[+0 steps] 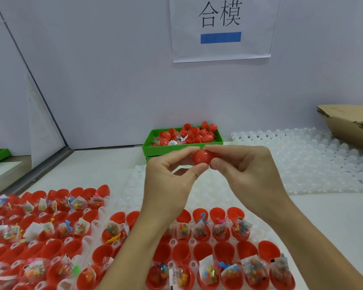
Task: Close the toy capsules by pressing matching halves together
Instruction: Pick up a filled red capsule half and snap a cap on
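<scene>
Hands pinching 1 red capsule (201, 157)
Left hand (168, 176) and right hand (242, 170) grip it between fingertips, above the bench (323, 216).

White surface (323, 216): green bin (182, 148) at back by wall, empty white trays (302, 162) right of it, cardboard box (352, 122) far right, filled trays (40, 233) of red halves (222, 251) along near edge.

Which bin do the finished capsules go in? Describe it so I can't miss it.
Look below the paper sign on the back wall: the green bin sits at the wall's foot, just behind both hands. It alone holds loose red capsules in a heap; the white trays nearby hold them in rows or stand bare.
</scene>
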{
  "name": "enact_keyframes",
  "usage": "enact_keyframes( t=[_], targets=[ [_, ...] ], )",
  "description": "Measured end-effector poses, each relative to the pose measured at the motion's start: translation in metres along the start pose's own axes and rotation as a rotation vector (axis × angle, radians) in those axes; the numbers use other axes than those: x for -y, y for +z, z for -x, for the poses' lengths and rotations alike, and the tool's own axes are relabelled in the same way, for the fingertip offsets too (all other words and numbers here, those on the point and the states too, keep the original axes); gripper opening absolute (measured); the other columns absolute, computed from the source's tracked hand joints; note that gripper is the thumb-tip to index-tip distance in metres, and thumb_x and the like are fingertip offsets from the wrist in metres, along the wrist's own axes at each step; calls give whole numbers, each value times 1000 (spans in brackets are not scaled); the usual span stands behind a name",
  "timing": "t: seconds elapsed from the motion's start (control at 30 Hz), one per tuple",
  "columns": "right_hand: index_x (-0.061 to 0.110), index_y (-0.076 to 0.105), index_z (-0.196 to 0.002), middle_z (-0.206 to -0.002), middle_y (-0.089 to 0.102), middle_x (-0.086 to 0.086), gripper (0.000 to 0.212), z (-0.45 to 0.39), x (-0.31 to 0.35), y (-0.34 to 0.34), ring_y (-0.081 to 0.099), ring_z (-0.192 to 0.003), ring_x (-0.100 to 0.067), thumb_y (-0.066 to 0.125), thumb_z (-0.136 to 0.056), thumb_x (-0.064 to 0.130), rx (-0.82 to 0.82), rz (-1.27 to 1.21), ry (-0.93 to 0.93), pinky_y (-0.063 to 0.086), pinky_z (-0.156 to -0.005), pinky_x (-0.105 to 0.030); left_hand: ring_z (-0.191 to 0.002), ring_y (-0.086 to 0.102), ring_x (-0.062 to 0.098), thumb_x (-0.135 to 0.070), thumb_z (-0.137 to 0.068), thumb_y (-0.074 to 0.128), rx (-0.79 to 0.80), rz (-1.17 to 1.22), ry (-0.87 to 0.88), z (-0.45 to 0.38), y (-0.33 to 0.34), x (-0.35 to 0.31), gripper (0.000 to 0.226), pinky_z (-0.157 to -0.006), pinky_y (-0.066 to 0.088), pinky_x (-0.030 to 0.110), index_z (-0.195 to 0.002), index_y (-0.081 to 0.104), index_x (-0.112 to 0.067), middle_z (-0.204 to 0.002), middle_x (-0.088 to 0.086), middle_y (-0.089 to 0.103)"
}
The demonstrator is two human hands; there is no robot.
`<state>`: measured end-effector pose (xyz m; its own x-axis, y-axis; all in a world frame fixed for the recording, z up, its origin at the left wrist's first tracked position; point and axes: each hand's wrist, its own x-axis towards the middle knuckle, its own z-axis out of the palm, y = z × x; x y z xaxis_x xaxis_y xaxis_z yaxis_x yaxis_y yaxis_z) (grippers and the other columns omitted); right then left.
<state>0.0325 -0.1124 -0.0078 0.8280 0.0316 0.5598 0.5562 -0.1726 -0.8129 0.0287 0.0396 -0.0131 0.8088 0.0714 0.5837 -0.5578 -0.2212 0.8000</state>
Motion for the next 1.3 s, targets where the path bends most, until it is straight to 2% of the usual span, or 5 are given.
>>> enact_keyframes(
  t=[0.3, 0.5, 0.73, 1.0, 1.3],
  targets=[
    [32, 75, -96, -89, 76, 12, 27, 4, -3, 12, 72, -87, -5, 73, -84, 8, 53, -31, 115, 58, -85, -27, -94, 66, 8, -9, -76, 82, 16, -438, 324, 6, 10, 3, 46, -80, 56, 20, -121, 70, -13, -107, -3, 70],
    [21, 73, -111, -102, 76, -4, 27, 0, -8, 3, 70, -103, -19, 67, -89, 6, 40, -312, 221, 53, -98, -40, -120, 59, 4, -49, -71, 79, 206, 180, -258, 0, 0, 7, 80, -98, 52, 28, -141, 49, -26, -128, -13, 63],
    [14, 75, -106, -102, 76, -4, 22, 2, -8, 6, 71, -103, -19, 62, -92, 3, 60, -299, 88, 54, -97, -44, -104, 71, 20, -25, -78, 68, 172, 485, -212, 2, 11, 9, 38, -84, 57, 28, -114, 70, -15, -106, 1, 76],
    [13, 74, -108, -105, 74, -13, 24, 1, -10, 4, 70, -105, -27, 66, -86, 15, 162, -476, 150, 53, -99, -44, -104, 70, 15, -24, -80, 67, 187, 399, -143, 2, 7, 7, 32, -81, 58, 27, -111, 73, -26, -108, -5, 75],
    [14, 75, -103, -100, 76, -8, 26, 5, -10, 14, 71, -100, -24, 57, -94, -3, 39, -340, 43, 56, -93, -46, -100, 71, 11, -25, -80, 64, 102, 292, -63, 6, 15, 5, 28, -81, 57, 23, -108, 71, -26, -103, -9, 76]
  ],
)
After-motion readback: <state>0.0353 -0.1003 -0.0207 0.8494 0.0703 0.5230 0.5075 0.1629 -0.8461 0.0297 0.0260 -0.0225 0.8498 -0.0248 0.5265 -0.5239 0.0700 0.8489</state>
